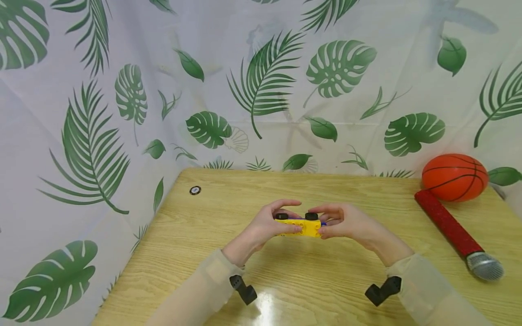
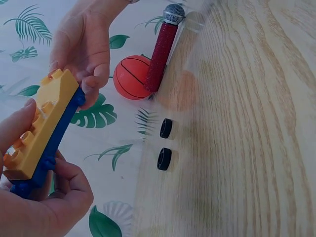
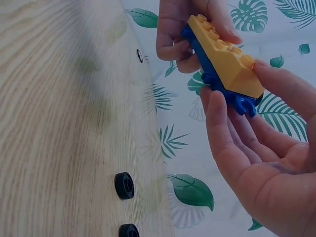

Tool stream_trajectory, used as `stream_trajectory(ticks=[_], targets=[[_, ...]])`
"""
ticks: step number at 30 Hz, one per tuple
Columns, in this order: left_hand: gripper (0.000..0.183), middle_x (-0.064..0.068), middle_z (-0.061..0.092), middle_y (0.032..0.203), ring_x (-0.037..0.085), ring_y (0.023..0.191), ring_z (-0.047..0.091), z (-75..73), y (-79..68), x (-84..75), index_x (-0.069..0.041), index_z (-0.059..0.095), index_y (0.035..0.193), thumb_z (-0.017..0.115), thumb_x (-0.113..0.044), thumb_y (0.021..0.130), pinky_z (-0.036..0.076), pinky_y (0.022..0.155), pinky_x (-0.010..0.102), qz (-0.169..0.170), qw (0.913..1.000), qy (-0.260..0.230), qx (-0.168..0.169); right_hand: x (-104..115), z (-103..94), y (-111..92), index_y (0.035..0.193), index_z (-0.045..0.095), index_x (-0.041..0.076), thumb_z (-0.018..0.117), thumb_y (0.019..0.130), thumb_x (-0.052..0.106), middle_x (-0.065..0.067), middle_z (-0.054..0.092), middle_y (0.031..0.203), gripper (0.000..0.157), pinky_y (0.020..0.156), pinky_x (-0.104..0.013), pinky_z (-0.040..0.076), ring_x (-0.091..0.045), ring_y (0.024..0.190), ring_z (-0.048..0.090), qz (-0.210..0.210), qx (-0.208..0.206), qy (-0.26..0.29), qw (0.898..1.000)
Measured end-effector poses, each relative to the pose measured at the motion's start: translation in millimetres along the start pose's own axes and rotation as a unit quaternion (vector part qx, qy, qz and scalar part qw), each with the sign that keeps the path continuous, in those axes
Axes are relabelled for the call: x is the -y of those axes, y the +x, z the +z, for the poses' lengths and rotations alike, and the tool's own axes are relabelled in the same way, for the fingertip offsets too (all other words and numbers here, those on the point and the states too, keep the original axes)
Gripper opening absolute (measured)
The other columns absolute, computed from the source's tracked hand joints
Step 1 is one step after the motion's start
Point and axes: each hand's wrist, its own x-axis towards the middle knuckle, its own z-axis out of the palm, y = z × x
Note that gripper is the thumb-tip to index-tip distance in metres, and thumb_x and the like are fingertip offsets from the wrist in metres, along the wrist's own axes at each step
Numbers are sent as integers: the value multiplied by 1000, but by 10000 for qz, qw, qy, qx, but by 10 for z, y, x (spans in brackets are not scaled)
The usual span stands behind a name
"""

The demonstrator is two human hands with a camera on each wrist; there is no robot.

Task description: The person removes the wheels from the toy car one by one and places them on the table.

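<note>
1. Cloth [image 1: 265,149] printed with green leaves is the largest thing, hanging behind and to the left of the bench.
2. The bench [image 1: 195,271], topped in pale wood grain, spreads below both forearms.
3. Two pale, translucent sleeves [image 1: 195,283] reach in from the near edge, each leading to a bare wrist.
4. An orange-red ball [image 1: 455,177] with black seams sits at the bench's far right corner.
5. A microphone [image 1: 450,224] with a red handle and silver mesh head lies slantwise, its handle end just beside the ball.
6. The left grip [image 1: 265,224], the person's left hand, is closed around the toy's left part, thumb along the studded side and fingers curled round the blue side.
7. The right grip [image 1: 342,219] is nearly closed, pinching the toy's right end between thumb and fingers.
8. The toy vehicle [image 1: 311,227] is held by both hands above the bench, its yellow studs facing the person; a blue chassis [image 3: 200,57] with a hooked end forms the other side.
9. A black mount [image 1: 243,290] is on the left wrist, another [image 1: 383,291] on the right.
10. Two black wheels [image 2: 164,159] lie apart on the bench, beyond the toy.
11. A small dark disc [image 1: 195,190] with a pale centre lies near the far left corner.
</note>
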Motion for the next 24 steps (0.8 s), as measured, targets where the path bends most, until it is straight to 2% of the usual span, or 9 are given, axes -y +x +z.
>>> stream_trajectory(ticks=[6, 9, 16, 24], targets=[[59, 8, 68, 119, 17, 96, 68, -4, -2, 1, -21, 56, 138, 76, -4, 86, 61, 80, 28, -71, 9998, -175, 17, 4, 29, 19, 141, 42, -9, 78, 86, 12, -11, 64, 107, 70, 85, -29, 59, -16, 91, 68, 17, -22, -187, 9998], [61, 9, 68, 120, 18, 94, 70, -1, -5, -3, -21, 54, 139, 75, -1, 86, 62, 76, 30, -103, 9994, -328, 70, -9, 33, 24, 141, 41, -9, 78, 85, 12, -12, 64, 107, 70, 85, -30, 59, -17, 92, 68, -33, 51, -212, 9998], [63, 10, 69, 119, 21, 96, 71, 10, -19, -18, -21, 53, 140, 75, 1, 85, 62, 79, 34, -91, 9992, -344, 197, -34, 20, 14, 143, 44, -6, 77, 87, 14, -15, 62, 112, 68, 86, -29, 59, -20, 96, 67, -104, 324, -377, 9987], [63, 9, 69, 118, 22, 98, 70, 20, -18, -3, -25, 54, 138, 75, 1, 85, 62, 81, 36, -46, 9993, -165, 327, -40, 4, 12, 141, 47, -7, 54, 103, 20, -18, 61, 127, 47, 90, -35, 59, -19, 105, 67, -183, 643, -245, 9975]])
